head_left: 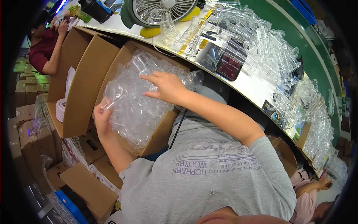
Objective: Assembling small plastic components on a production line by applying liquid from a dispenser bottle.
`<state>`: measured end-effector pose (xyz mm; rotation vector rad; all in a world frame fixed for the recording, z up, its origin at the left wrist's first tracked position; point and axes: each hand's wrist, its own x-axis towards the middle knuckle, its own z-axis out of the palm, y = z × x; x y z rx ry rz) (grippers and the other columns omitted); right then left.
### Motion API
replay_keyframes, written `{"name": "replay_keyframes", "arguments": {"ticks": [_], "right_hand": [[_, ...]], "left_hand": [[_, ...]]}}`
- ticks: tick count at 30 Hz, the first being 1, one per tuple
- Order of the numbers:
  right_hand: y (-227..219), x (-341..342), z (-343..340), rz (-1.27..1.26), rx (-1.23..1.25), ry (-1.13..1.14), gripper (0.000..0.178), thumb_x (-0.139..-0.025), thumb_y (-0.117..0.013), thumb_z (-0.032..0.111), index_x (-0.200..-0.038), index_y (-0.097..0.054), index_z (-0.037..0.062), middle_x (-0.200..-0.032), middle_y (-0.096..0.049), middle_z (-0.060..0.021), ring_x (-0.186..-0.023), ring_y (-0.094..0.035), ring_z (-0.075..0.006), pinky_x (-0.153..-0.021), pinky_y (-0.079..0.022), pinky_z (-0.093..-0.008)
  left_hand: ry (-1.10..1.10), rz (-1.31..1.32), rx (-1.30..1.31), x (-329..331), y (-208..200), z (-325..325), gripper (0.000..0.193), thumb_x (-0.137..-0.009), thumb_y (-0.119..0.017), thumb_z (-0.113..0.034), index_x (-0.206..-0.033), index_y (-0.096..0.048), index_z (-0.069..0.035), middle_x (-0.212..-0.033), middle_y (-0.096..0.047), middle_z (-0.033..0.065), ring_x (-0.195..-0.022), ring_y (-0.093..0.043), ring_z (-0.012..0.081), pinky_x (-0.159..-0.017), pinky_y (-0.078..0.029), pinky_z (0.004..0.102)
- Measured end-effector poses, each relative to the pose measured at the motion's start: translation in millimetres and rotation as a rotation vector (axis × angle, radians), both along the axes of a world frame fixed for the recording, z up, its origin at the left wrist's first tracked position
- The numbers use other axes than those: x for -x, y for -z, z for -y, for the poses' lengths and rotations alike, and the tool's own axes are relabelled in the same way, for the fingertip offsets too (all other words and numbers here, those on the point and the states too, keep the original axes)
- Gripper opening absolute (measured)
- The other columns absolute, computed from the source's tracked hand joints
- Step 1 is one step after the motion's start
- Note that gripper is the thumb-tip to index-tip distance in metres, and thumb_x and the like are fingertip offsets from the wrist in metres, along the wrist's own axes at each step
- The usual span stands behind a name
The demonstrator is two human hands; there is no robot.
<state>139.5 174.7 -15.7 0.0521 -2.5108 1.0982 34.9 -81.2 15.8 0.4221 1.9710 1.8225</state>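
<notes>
An open cardboard box sits in front of me, heaped with clear plastic pieces, some of which look like thin film. At the box's left side, my left hand is closed, its thumb and fingers pinching clear plastic; whether that is a bag edge or a moulded piece I cannot make out. My right hand hovers over the heap with thumb and fingers spread and nothing in them. A curved clear piece lies just beyond its fingertips.
Along the far side runs a table bearing many clear plastic parts, a phone and a green fan. Another open carton with a white roll stands at left. People sit at far left and lower right.
</notes>
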Motion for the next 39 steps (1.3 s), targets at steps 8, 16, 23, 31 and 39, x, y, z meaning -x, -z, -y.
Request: {"name": "replay_keyframes", "arguments": {"ticks": [8,16,23,31,39], "right_hand": [[11.9,13.1,10.8,-0.116,0.007,-0.105,0.021,-0.072,-0.07,0.021,-0.092,-0.068,0.0144,-0.077,-0.064,-0.0032,-0.075,-0.06,-0.0225,-0.066,-0.048,-0.0336],[8.4,19.4,16.2,-0.193,0.193,0.0,0.013,-0.07,-0.069,0.016,-0.081,-0.065,0.0107,-0.075,-0.063,-0.0047,-0.075,-0.059,-0.0239,-0.065,-0.048,-0.0348],[-12.0,15.4,10.5,-0.198,0.4,0.044,0.016,-0.067,-0.067,0.009,-0.069,-0.053,0.0027,-0.073,-0.057,-0.0098,-0.072,-0.056,-0.027,-0.065,-0.044,-0.0322],[3.8,13.7,-9.0,-0.234,0.345,0.113,0.017,-0.062,-0.06,0.0,-0.073,-0.048,0.0031,-0.078,-0.057,-0.0089,-0.083,-0.056,-0.028,-0.071,-0.045,-0.0317],[5.9,-8.4,18.2,-0.137,0.049,-0.154,0.023,-0.068,-0.059,0.008,-0.091,-0.058,0.0127,-0.072,-0.058,-0.0043,-0.068,-0.06,-0.0269,-0.061,-0.049,-0.0366]], "left_hand": [[-0.119,0.017,0.063,7.5,18.6,-17.7,0.016,-0.076,-0.061,-0.017,-0.079,-0.056,-0.002,-0.082,-0.054,0.0021,-0.074,-0.05,0.009,-0.067,-0.036,0.0188],[-0.055,0.102,0.546,25.6,110.0,35.8,0.015,-0.082,-0.059,-0.011,-0.096,-0.06,-0.004,-0.098,-0.061,0.0044,-0.095,-0.057,0.016,-0.083,-0.044,0.0315],[0.542,-0.649,1.129,-41.0,142.4,-18.3,0.033,-0.07,-0.073,-0.016,-0.098,-0.063,-0.003,-0.108,-0.061,0.0111,-0.103,-0.055,0.024,-0.086,-0.043,0.0352],[0.051,-0.084,0.519,21.3,128.2,58.5,0.018,-0.08,-0.067,-0.019,-0.084,-0.06,-0.003,-0.085,-0.059,0.0031,-0.081,-0.053,0.0135,-0.074,-0.042,0.027],[-0.511,-0.287,0.172,29.8,91.9,36.2,0.019,-0.092,-0.052,-0.023,-0.085,-0.053,-0.004,-0.077,-0.052,-0.0019,-0.073,-0.048,0.0075,-0.067,-0.04,0.0219]]}}
